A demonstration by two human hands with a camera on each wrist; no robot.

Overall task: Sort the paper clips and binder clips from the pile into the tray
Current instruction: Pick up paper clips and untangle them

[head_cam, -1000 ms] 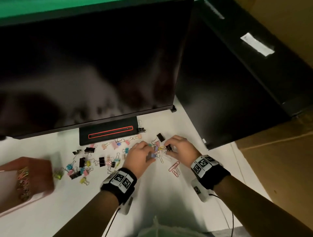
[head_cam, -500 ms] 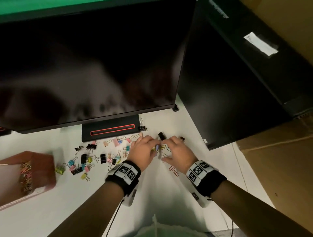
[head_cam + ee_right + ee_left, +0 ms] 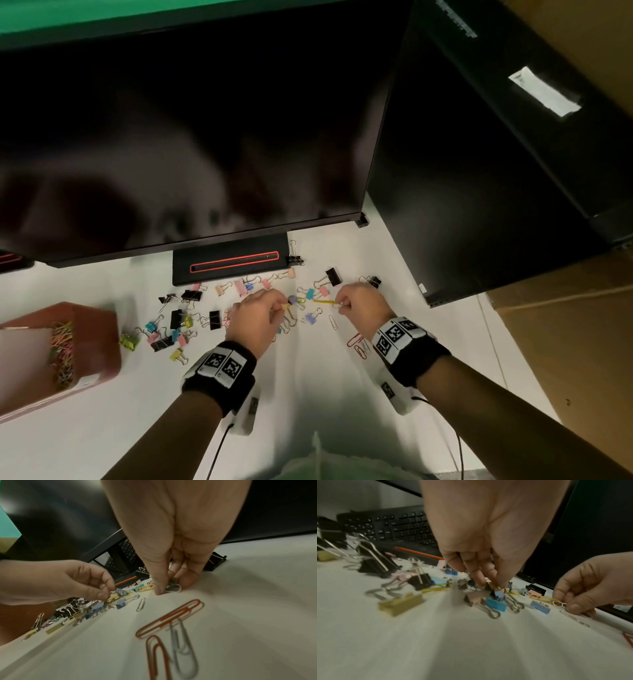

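Fingertips of the left hand (image 3: 255, 317) are pinching a small yellow binder clip (image 3: 114, 596) with wire loops, while the right hand (image 3: 363, 305) is pinching a white paper clip (image 3: 174, 588) against the smooth white bench (image 3: 308, 394). Between and left of the hands, the pile (image 3: 178, 322) of glossy coloured clips is lying scattered. Bent-wire orange paper clips (image 3: 169, 618) are lying behind the right hand. Far left of the hands, the reddish tray (image 3: 96, 329) is holding paper clips.

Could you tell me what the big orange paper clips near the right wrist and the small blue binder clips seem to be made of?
Orange paper clips: bent wire with a matte coloured coat, probably plastic over steel; the grey paper clip beside them looks similar. Blue binder clips: folded sheet body, likely painted metal, with shiny bare wire handles.
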